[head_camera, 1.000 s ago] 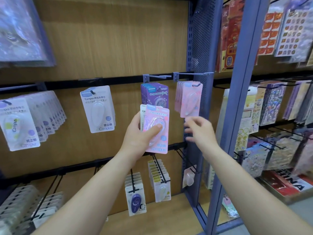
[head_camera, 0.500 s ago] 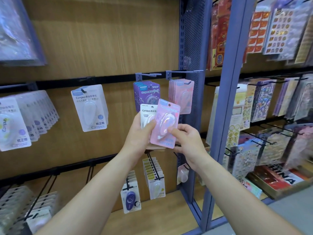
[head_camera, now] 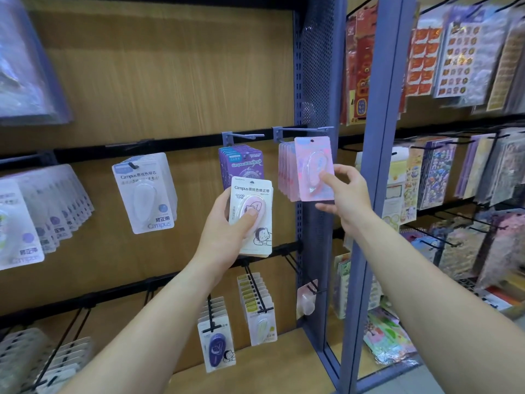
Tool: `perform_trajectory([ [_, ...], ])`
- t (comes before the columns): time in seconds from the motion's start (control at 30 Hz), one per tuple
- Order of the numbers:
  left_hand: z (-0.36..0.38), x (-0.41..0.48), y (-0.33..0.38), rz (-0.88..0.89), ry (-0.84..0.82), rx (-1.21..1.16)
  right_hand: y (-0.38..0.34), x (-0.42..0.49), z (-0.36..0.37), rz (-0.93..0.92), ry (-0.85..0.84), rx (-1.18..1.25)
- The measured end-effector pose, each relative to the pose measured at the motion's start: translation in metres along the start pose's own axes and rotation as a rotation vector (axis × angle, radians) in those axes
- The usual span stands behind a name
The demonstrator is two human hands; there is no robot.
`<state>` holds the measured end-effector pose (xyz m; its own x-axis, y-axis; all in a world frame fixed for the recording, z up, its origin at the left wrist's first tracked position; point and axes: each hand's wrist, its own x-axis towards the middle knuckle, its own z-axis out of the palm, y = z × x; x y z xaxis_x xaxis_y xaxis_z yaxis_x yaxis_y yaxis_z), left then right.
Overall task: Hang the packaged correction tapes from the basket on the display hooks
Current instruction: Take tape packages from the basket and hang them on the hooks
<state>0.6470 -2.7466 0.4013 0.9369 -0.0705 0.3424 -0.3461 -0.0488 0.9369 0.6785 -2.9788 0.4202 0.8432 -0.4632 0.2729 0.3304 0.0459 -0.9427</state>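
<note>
My right hand (head_camera: pixel 345 196) pinches a pink packaged correction tape (head_camera: pixel 312 166) by its lower right corner and holds it upright at the front of a blue display hook (head_camera: pixel 304 129), just ahead of a row of matching pink packs (head_camera: pixel 285 172). I cannot tell whether its hole is on the hook. My left hand (head_camera: pixel 227 234) grips a white pack with a pink correction tape (head_camera: pixel 252 214), thumb on the blister, in front of the purple packs (head_camera: pixel 241 163). The basket is out of sight.
White packs (head_camera: pixel 147 191) hang to the left, with more rows (head_camera: pixel 37 211) at the far left. Lower hooks carry smaller packs (head_camera: pixel 218 336). A blue upright post (head_camera: pixel 369 194) separates this bay from racks of stickers (head_camera: pixel 454 66) on the right.
My right hand took the pink pack from the stack in my left hand and raised it up and right to the pink row's hook. The white pack now shows in my left hand.
</note>
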Motion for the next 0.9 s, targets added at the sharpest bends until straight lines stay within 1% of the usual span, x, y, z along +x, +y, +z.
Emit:
perform_trajectory([
  [0.13, -0.003, 0.000, 0.000, -0.004, 0.014, -0.005, 0.013, 0.001, -0.002, 0.005, 0.046, 0.019],
  [0.27, -0.004, -0.001, -0.001, -0.005, 0.012, 0.016, 0.012, 0.005, 0.002, 0.009, 0.035, -0.035],
  [0.33, -0.003, 0.000, -0.001, -0.006, 0.016, 0.013, 0.013, 0.010, 0.007, 0.019, 0.032, -0.136],
  [0.37, -0.003, 0.000, -0.001, -0.009, 0.018, 0.008, 0.015, 0.011, 0.008, 0.005, 0.043, -0.247],
  [0.43, 0.000, 0.001, -0.003, -0.006, 0.018, -0.008, 0.019, 0.007, 0.011, -0.058, 0.108, -0.475],
  [0.47, 0.001, 0.001, -0.004, -0.004, 0.018, -0.016, 0.022, 0.001, 0.012, -0.097, 0.129, -0.489],
  [0.5, 0.001, 0.002, -0.005, 0.001, 0.019, -0.020, 0.024, -0.010, 0.014, -0.117, 0.100, -0.432],
  [0.53, 0.002, 0.002, -0.007, 0.009, 0.022, -0.021, 0.026, -0.023, 0.017, -0.111, 0.020, -0.326],
  [0.6, 0.004, 0.003, -0.011, 0.025, 0.026, -0.015, 0.030, -0.050, 0.026, -0.009, -0.191, -0.142],
  [0.67, 0.006, 0.002, -0.013, 0.033, 0.024, -0.017, 0.034, -0.069, 0.032, 0.073, -0.338, -0.063],
  [0.73, 0.009, 0.001, -0.013, 0.036, 0.008, -0.027, 0.036, -0.075, 0.035, 0.107, -0.385, -0.009],
  [0.9, 0.006, -0.005, -0.009, 0.024, 0.028, -0.035, 0.033, -0.073, 0.034, 0.114, -0.415, 0.100],
])
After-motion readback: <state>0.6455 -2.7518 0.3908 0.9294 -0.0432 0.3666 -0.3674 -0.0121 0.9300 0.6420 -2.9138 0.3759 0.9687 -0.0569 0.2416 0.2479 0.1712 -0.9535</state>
